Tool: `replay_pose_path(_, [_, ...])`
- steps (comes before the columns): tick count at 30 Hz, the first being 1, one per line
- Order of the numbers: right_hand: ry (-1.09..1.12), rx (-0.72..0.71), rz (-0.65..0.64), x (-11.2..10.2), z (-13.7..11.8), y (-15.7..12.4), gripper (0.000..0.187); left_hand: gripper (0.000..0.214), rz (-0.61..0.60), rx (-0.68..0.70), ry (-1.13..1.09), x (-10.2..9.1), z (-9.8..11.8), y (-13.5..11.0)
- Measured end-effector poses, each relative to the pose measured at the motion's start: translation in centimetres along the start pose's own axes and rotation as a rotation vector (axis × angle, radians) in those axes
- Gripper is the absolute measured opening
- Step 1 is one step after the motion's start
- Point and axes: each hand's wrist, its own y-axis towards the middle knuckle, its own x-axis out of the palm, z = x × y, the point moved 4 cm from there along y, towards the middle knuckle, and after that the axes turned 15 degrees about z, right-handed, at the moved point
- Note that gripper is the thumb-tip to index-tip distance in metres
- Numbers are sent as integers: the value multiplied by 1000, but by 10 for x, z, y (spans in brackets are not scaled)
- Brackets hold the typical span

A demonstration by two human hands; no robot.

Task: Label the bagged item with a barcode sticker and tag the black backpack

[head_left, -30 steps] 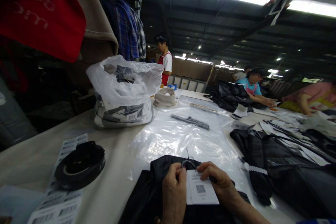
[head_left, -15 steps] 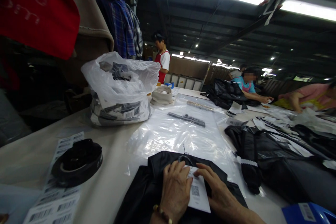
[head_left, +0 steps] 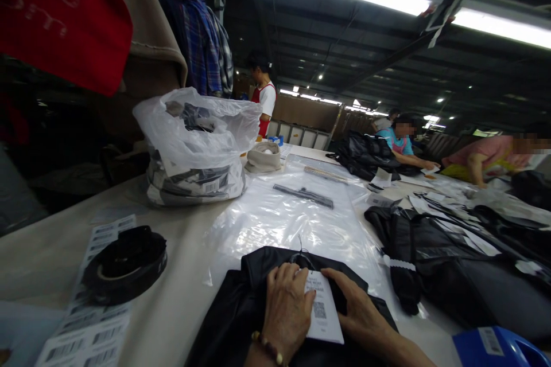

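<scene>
A folded black garment [head_left: 232, 309] with a smooth, slightly shiny surface lies in front of me, its collar end away from me. On it rests a white hang tag [head_left: 326, 324] printed with text and a QR code. My left hand [head_left: 286, 307] lies over the tag's left edge, fingers bent together near the collar and thumb on the tag. My right hand [head_left: 364, 312] is at the tag's right side, fingers apart, index finger stretched to its upper corner. A thin black string loop [head_left: 302, 246] stands up at the collar.
Clear plastic bags [head_left: 267, 229] lie beyond the garment. On the left are a white plastic sack [head_left: 202, 149], a black tape roll [head_left: 124, 266] and barcode label sheets [head_left: 92, 341]. Black garments [head_left: 465, 264] and a blue object [head_left: 495, 350] lie right. Several co-workers stand farther back.
My right fingers have drawn off the tag's face to its right edge, baring more of the printed text. My left hand stays nearly in place. The view has shifted slightly.
</scene>
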Motion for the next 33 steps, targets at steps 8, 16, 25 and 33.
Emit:
replay_pose_path(8, [35,-45,-11,-3,-5,1,51,21,71,-12,-111,-7,5,0])
replay_pose_path(16, [28,-68,-61,-16,-9,12,39,14,-37,-36,-138,-2,2,2])
replay_pose_path(25, [28,115,-146,-25,-13,19,42,10,-77,140,42,7,5,-4])
replay_pose_path(33, [-322,-310,46,-1,-31,-8,42,18,-147,218,161,10,7,-5])
